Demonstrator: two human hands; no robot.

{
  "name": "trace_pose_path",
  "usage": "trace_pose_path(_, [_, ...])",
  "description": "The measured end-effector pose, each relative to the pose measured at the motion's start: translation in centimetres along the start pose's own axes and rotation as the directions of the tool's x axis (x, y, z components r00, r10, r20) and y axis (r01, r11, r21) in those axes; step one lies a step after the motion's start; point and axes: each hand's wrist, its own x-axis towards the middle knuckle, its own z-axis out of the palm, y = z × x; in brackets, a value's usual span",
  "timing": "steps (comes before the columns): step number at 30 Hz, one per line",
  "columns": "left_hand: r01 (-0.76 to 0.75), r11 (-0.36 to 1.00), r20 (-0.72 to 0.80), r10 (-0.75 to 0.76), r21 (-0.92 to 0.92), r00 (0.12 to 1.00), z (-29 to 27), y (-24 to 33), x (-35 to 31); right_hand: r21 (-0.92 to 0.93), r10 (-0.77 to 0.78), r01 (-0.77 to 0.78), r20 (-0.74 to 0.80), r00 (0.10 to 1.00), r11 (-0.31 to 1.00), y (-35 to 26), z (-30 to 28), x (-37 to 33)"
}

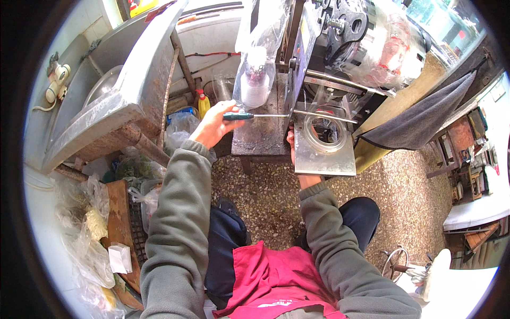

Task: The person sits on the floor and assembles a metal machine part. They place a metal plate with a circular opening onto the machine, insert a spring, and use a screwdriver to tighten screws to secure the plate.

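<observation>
My left hand [217, 125] is closed round the dark teal handle of a screwdriver [237, 116]. Its thin metal shaft points right, and the tip meets the edge of an upright side panel [300, 58] on a machine. Below that panel, a flat metal plate [324, 162] with a round, clear-rimmed opening [325, 132] juts toward me. My right hand [290, 139] reaches under this plate, which covers most of it. A few curled fingers show at the plate's left edge; what they grip is hidden. A thin metal rod [326, 116] crosses above the opening.
Stacked clear plastic cups [255, 87] in a bag stand on a worn metal table [258, 139]. A metal sink [119, 106] is at left, with a yellow bottle [203, 102] beside it. A dark grey cloth [419, 119] hangs at right. Plastic bags [87, 244] lie at lower left.
</observation>
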Motion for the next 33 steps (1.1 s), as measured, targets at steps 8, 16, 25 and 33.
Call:
trace_pose_path(8, [-0.121, 0.963, 0.067, 0.108, 0.239, 0.992, -0.4, 0.0, 0.7, 0.013, 0.002, -0.002, -0.018, 1.000, 1.000, 0.4, -0.3, 0.7])
trace_pose_path(16, [-0.237, 0.965, 0.138, 0.221, 0.110, 0.965, 0.2, 0.0, 0.0, -0.062, -0.081, 0.080, -0.001, 0.997, 0.995, 0.7, 0.4, -0.1])
trace_pose_path(25, [-0.273, 0.957, 0.073, 0.266, 0.101, 0.961, 0.2, -0.5, 1.0, -0.113, -0.147, 0.135, -0.099, 0.984, 0.984, 0.4, 1.0, 0.2])
trace_pose_path(33, [-0.280, 0.960, 0.083, 0.278, 0.014, 0.957, 0.3, -0.1, 0.4, -0.206, -0.133, 0.134, 0.017, 0.991, 0.969, 0.5, 0.6, -0.2])
